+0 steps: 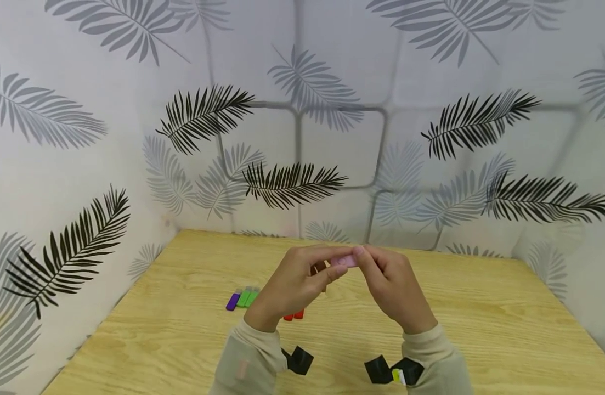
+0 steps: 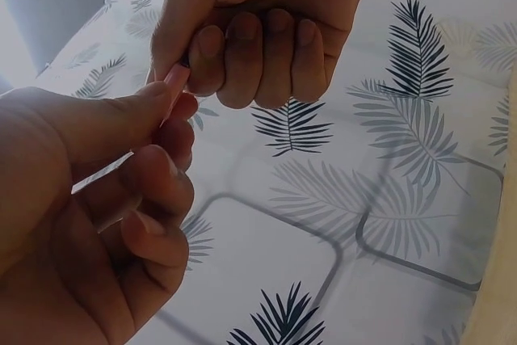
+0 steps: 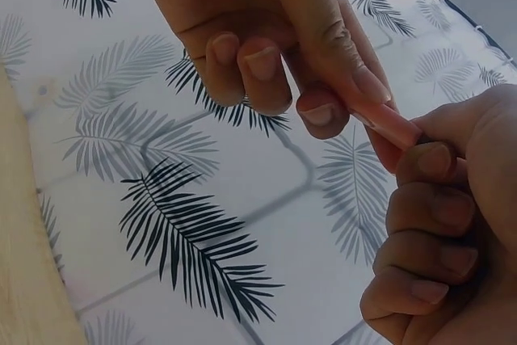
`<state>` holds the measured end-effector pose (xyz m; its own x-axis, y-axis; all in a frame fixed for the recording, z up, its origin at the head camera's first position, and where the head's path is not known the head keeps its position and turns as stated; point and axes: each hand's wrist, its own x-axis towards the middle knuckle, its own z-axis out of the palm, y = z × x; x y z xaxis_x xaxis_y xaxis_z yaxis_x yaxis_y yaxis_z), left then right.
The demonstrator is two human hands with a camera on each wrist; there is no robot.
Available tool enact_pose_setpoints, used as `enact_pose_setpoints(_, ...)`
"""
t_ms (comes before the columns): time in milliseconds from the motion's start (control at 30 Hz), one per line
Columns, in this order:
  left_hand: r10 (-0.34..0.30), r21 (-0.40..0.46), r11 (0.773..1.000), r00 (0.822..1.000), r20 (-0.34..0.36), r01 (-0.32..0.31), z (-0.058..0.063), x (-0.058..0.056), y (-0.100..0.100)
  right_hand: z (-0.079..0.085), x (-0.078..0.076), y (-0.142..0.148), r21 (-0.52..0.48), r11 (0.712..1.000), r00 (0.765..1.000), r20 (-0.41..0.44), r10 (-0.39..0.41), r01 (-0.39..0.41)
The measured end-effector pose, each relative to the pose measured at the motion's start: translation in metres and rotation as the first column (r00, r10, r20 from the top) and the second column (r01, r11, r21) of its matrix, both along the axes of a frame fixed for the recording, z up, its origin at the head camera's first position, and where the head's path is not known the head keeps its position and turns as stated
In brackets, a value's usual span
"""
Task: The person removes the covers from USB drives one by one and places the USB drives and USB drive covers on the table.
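Note:
A small pink USB stick (image 1: 345,261) is held up above the table between both hands. My left hand (image 1: 294,277) pinches one end of it between thumb and forefinger, its other fingers loosely bent. At the opposite end my right hand (image 1: 397,282) grips the stick with thumb and curled forefinger. In the right wrist view the pink body (image 3: 392,125) spans the gap between the hands, with a dark bit showing by the right fingertips. The left wrist view shows the stick (image 2: 176,80) nearly end-on, partly covered by fingers.
On the wooden table (image 1: 504,318), a purple stick (image 1: 233,301) and green sticks (image 1: 243,298) lie side by side, left of the left hand. Red sticks (image 1: 299,315) lie below that hand, partly hidden by it. Leaf-patterned cloth (image 1: 341,148) surrounds the table's back and sides.

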<state>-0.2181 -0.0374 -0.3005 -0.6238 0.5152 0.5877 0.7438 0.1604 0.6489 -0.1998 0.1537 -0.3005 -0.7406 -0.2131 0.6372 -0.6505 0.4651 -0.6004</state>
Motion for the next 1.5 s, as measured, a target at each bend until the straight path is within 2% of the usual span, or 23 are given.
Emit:
enact_pose_setpoints(167,0.054,0.022,0.998,0.999,-0.005,-0.054,0.001,0.004,-0.001,0.0,-0.001,-0.004,-0.042,0.999,1.0,0.015,-0.009,0.01)
enact_pose_setpoints(333,0.082,0.024,0.996,0.997,-0.015,-0.082,0.003,0.005,0.0,0.0,0.0,-0.006,-0.065,0.997,0.999,0.026,-0.029,0.031)
enact_pose_setpoints(633,0.13,0.008,0.991,0.991,-0.04,-0.13,0.006,0.008,0.004,-0.003,-0.001,-0.005,-0.061,0.996,0.998,0.006,-0.068,0.068)
enact_pose_setpoints(800,0.083,0.006,0.997,0.996,-0.041,-0.083,0.007,0.008,0.003,-0.001,-0.001,-0.001,-0.026,0.999,0.999,-0.005,-0.034,0.034)
enact_pose_setpoints(1167,0.013,-0.035,0.999,1.0,-0.008,-0.014,0.005,0.006,0.0,-0.002,-0.003,0.007,0.019,0.993,0.993,0.0,0.119,-0.119)
enact_pose_setpoints(1500,-0.056,-0.047,0.997,0.998,0.002,0.056,0.004,0.004,-0.003,-0.001,-0.003,0.012,0.065,0.984,0.986,0.038,0.161,-0.163)
